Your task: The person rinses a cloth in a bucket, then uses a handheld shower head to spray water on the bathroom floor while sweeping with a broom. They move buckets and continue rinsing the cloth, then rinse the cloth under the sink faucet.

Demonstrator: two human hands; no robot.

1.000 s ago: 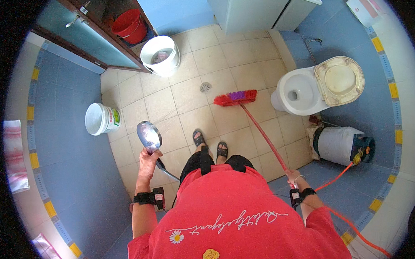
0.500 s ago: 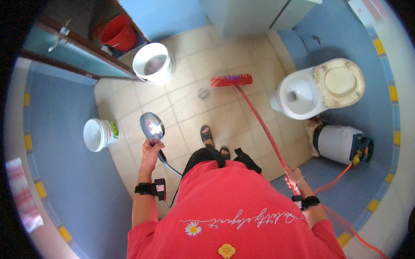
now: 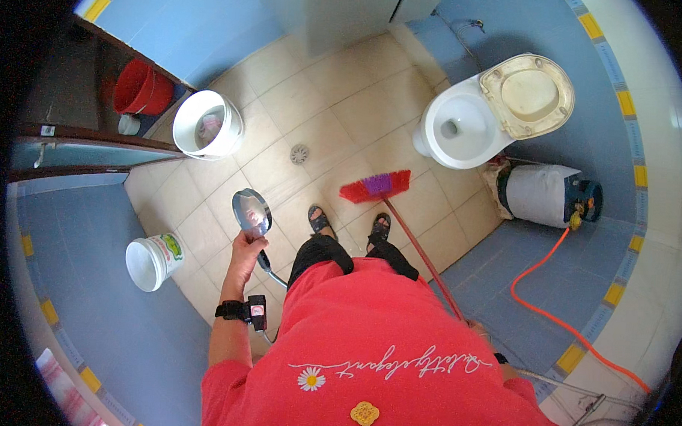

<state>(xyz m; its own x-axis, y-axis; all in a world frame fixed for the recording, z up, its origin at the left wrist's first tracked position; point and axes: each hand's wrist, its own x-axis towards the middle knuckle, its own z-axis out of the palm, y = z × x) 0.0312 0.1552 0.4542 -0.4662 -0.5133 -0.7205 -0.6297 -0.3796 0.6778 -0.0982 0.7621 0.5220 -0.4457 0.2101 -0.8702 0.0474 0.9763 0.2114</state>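
Note:
My left hand [image 3: 243, 261] is closed around the neck of a round chrome shower head [image 3: 251, 213], held up with its broad shiny disc facing me. A hose runs from its black handle toward my body. My right hand [image 3: 478, 332] is at my right side, mostly hidden by my red shirt. The red handle of a broom [image 3: 424, 255] runs down into it. The broom's red and purple bristle head [image 3: 376, 186] is on the tiled floor, a little ahead of my right foot.
A white bucket [image 3: 235, 138] stands by the doorway, with a red bucket [image 3: 145, 88] beyond. Another white bucket [image 3: 145, 265] is by the left wall. At right are a toilet [image 3: 464, 131], lid raised, and a gas cylinder [image 3: 541, 194] with an orange hose [image 3: 537, 302]. A floor drain [image 3: 299, 154] lies ahead.
The broom head has come back closer to my feet, and my right hand has drawn in beside my body. My feet now stand apart. The whole view has turned; my left hand keeps the shower head.

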